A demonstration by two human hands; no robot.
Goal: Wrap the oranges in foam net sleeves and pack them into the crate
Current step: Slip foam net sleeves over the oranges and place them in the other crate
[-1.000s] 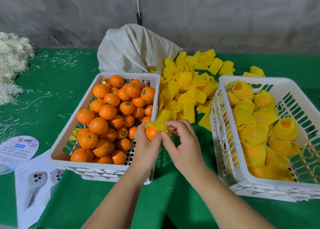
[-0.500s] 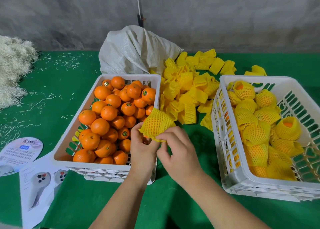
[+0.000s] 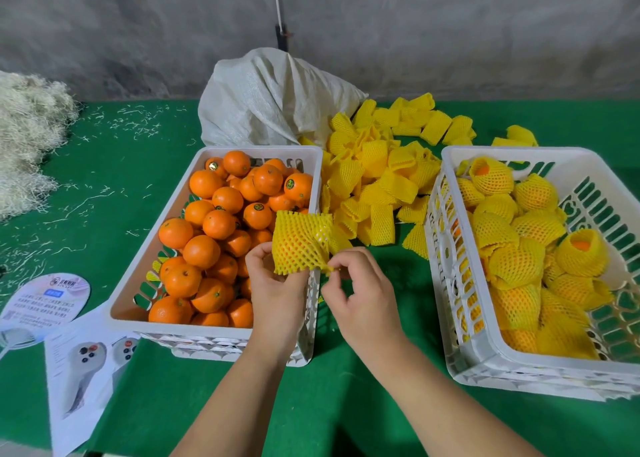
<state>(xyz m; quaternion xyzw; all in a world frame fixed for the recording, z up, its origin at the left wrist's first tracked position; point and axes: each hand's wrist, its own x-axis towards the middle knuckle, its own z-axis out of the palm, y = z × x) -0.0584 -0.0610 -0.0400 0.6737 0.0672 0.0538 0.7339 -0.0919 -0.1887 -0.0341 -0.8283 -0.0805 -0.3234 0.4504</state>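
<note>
Two white slatted plastic crates sit on a green worktop [image 3: 346, 404]. The left crate [image 3: 145, 273], at about 9 o'clock from centre, is heaped with bare oranges [image 3: 221, 228], some with small round stickers. The right crate [image 3: 485, 349], at 3 o'clock, holds oranges already wrapped in yellow foam net sleeves [image 3: 512, 259].

Just above the left crate's near right corner, both hands hold one orange covered by a yellow net sleeve [image 3: 300, 240]. The left hand [image 3: 277, 285] grips it from below with curled fingers. The right hand [image 3: 363, 301] pinches the sleeve's lower right edge between thumb and fingertips.

Between the crates, toward 12 o'clock, lies a loose pile of empty yellow sleeves [image 3: 381, 172] spilling from a white woven sack [image 3: 273, 100]. At 10 o'clock is a heap of pale shredded straw [image 3: 27, 134], with strands scattered over the green surface. At 7 o'clock lie a printed round card [image 3: 45, 301] and a paper leaflet [image 3: 83, 377]. A grey wall [image 3: 450, 31] stands behind.
</note>
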